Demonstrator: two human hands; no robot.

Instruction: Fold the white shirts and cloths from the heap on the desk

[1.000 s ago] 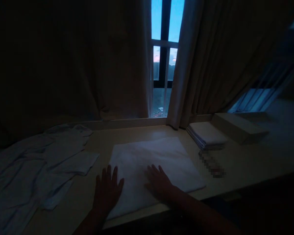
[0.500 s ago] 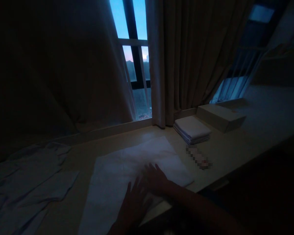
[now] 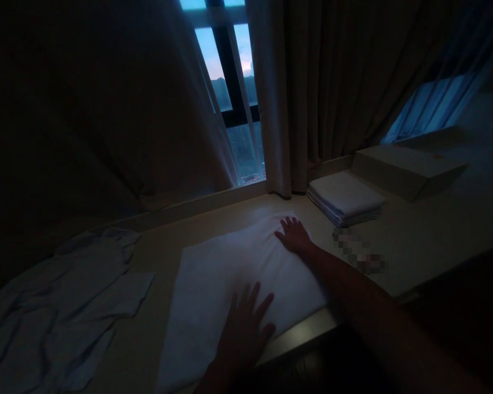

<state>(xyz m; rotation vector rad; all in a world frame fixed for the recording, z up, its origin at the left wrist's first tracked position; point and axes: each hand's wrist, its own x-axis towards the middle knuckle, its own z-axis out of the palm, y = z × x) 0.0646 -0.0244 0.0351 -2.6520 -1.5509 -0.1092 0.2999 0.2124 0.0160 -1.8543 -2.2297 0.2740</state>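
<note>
A white cloth [image 3: 217, 279] is spread flat on the pale counter, with faint creases running toward its far right corner. My right hand [image 3: 293, 235] rests on that far right part, fingers spread. Nearer to me, my left hand [image 3: 246, 323] lies over the cloth's near edge, its fingers apart and pointing away. Neither hand grips anything. Dim light leaves the cloth's fine detail hard to make out.
A folded stack of white cloths [image 3: 345, 197] stands at the right, beside a pale box [image 3: 411, 169]. Crumpled white cloth [image 3: 78, 290] covers the left of the counter [image 3: 156, 246]. A small blurred-out item [image 3: 359, 251] lies before the stack. Curtains [image 3: 308, 98] hang along the window.
My hands have moved apart: the right one slid away toward the cloth's far right corner, the left stayed near the front edge. The camera view has tilted down and shifted left.
</note>
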